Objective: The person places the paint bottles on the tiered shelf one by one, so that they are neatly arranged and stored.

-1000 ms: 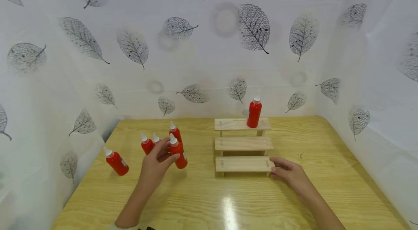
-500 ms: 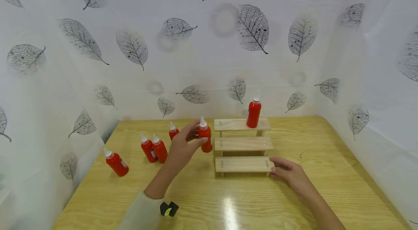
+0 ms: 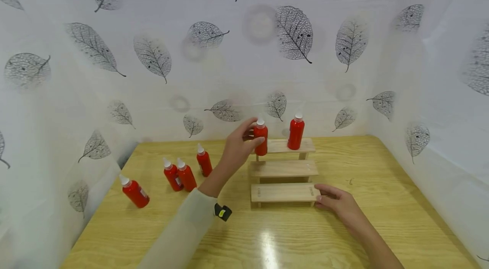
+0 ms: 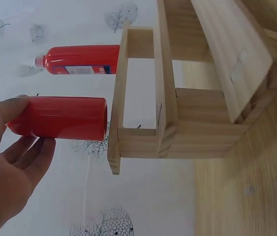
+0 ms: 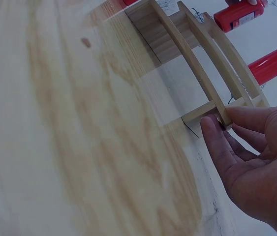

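Note:
My left hand (image 3: 238, 146) grips a red bottle (image 3: 261, 138) with a white cap and holds it at the left end of the top step of a small wooden three-step rack (image 3: 283, 169). In the left wrist view the held bottle (image 4: 64, 118) hangs just off the rack's top edge (image 4: 116, 113). A second red bottle (image 3: 296, 132) stands on the top step to the right. My right hand (image 3: 334, 202) rests on the table with its fingertips (image 5: 212, 140) against the right end of the lowest step.
Three red bottles (image 3: 186, 172) stand grouped on the wooden table (image 3: 382, 201) left of the rack, and another bottle (image 3: 133, 191) leans further left. White leaf-printed sheets wall in the back and both sides.
My left hand lifted a bottle out of the left group and carried it right and up to the rack's top step. The right hand stayed at the lowest step.

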A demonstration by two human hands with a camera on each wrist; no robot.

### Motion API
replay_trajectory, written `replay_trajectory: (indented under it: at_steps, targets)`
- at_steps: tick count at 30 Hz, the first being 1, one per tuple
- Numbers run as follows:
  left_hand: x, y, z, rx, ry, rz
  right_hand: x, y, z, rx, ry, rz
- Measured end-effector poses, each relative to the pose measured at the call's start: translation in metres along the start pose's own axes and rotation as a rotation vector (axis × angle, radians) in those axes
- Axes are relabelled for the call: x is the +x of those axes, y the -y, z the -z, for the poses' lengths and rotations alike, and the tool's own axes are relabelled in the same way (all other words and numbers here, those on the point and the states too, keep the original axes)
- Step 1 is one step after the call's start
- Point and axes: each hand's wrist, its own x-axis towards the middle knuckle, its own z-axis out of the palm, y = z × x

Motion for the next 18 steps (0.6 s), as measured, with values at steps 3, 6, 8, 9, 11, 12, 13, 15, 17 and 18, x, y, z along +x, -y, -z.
replay_trajectory:
  at_steps: [3,6,8,9,11,12,13,15,17,18]
  targets:
    - [0.01,0.001,-0.009,0.009,0.022,0.003,0.0,0.0,0.001,-0.001,0.001,0.001]
    - [0.018,0.005,-0.015,0.013,0.042,0.013,0.001,0.0,0.0,-0.001,0.004,0.0]
    - [0.022,0.006,-0.018,0.01,0.05,0.02,0.001,-0.001,0.0,-0.001,0.005,-0.001]
    - [0.023,0.006,-0.019,0.011,0.052,0.022,0.001,-0.001,0.0,-0.001,0.007,-0.001]
    - [0.026,0.006,-0.021,0.009,0.058,0.032,0.001,-0.001,0.0,-0.001,0.005,-0.001]
    - [0.028,0.006,-0.022,0.01,0.064,0.038,0.001,0.0,0.0,0.002,0.0,-0.006]
    - [0.03,0.005,-0.023,0.012,0.07,0.044,0.001,0.0,0.0,0.0,-0.001,-0.007]
    - [0.032,0.004,-0.025,0.014,0.081,0.057,0.0,0.001,0.0,0.0,-0.005,-0.009]
    - [0.034,0.003,-0.027,0.015,0.089,0.07,0.0,0.001,0.0,0.001,-0.007,-0.009]
    - [0.035,0.003,-0.028,0.017,0.09,0.077,0.0,0.001,0.0,0.002,-0.007,-0.008]
